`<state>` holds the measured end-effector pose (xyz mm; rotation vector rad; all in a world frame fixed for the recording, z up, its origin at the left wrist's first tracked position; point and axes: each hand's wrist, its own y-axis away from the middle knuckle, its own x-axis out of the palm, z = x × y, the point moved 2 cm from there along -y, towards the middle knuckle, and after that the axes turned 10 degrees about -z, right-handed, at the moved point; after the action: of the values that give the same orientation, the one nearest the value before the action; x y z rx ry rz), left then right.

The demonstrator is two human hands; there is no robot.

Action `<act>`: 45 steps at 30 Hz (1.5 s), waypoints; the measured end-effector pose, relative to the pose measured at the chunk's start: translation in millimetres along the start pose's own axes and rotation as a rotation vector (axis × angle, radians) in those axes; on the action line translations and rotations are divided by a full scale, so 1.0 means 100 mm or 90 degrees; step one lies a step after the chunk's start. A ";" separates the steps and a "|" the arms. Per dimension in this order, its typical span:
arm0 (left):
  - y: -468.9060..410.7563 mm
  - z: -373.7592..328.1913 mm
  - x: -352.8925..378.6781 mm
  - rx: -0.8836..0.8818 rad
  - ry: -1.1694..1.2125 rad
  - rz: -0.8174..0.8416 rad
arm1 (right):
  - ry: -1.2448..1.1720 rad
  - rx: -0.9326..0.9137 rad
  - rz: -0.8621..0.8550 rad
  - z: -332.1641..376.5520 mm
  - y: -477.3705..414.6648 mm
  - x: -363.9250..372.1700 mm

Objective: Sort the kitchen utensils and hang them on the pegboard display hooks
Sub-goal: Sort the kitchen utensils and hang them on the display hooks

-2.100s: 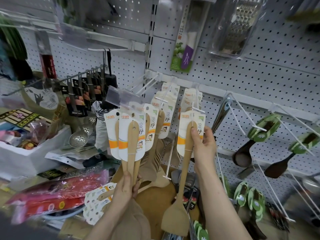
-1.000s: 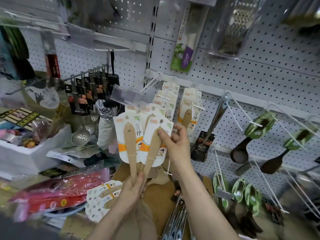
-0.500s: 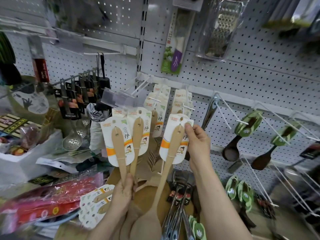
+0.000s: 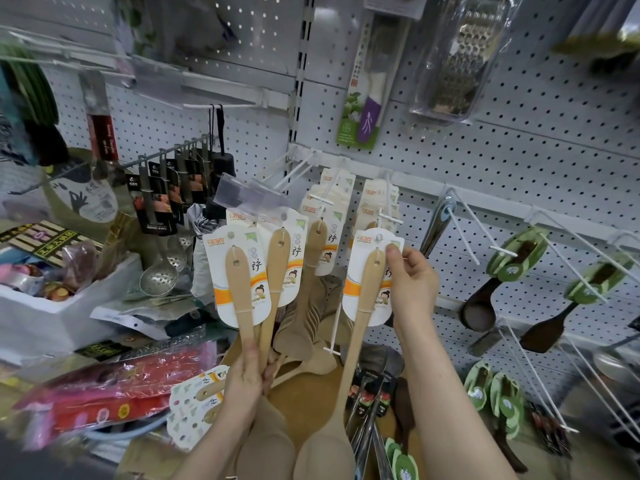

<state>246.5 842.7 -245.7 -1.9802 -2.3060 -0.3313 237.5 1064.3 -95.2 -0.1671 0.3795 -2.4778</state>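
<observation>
- Wooden spoon (image 4: 349, 358) w/ white-orange card (image 4: 372, 278) is held up in front of the pegboard (image 4: 519, 161), card top just under the tip of a white hook (image 4: 389, 216); bowl end hangs low, over a brown surface.
- Right hand (image 4: 412, 282) is pinched on the card's upper right edge, thumb beside the spoon's handle end.
- Two more carded spoons (image 4: 256, 271) are gripped together by their handles in the left hand (image 4: 247, 379), cards upward, handle tops apart in a slight V.
- Behind them, same-type carded spoons (image 4: 329, 216) are already hung on two neighbouring hooks; a clear price-tag holder (image 4: 242, 195) sits at the front of another hook, partly over the left-hand cards.
- Below the hooks, loose wooden spatulas (image 4: 304, 327) are piled; more carded ones (image 4: 197, 403) lie near the left wrist.
- To the right: steel ladle handle (image 4: 438, 220) on a hook, dark spoons w/ green cards (image 4: 512, 258) on long wire hooks.
- To the left: black-carded skimmers (image 4: 162, 209) on a rail, white foam box (image 4: 52, 306) w/ misc. items, red packs (image 4: 114, 393).
- Above: packaged peeler (image 4: 367, 98) and grater (image 4: 450, 60) on the board.
</observation>
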 end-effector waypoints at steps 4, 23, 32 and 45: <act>0.00 -0.04 -0.02 -0.020 -0.004 -0.001 | 0.058 -0.051 -0.024 -0.04 -0.13 0.07; 0.05 -0.07 0.03 -0.050 0.008 0.039 | 0.072 -0.014 0.058 -0.14 0.37 0.39; 0.20 -0.04 0.03 -0.006 -0.064 0.086 | -0.012 -0.086 0.136 0.13 0.84 0.48; 0.19 0.25 0.03 0.022 -0.161 0.153 | -0.003 0.018 0.281 0.10 0.83 0.39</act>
<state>266.9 853.6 -267.3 -2.3697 -2.1505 -0.0225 254.8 974.5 -110.2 -0.0680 0.3364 -2.0452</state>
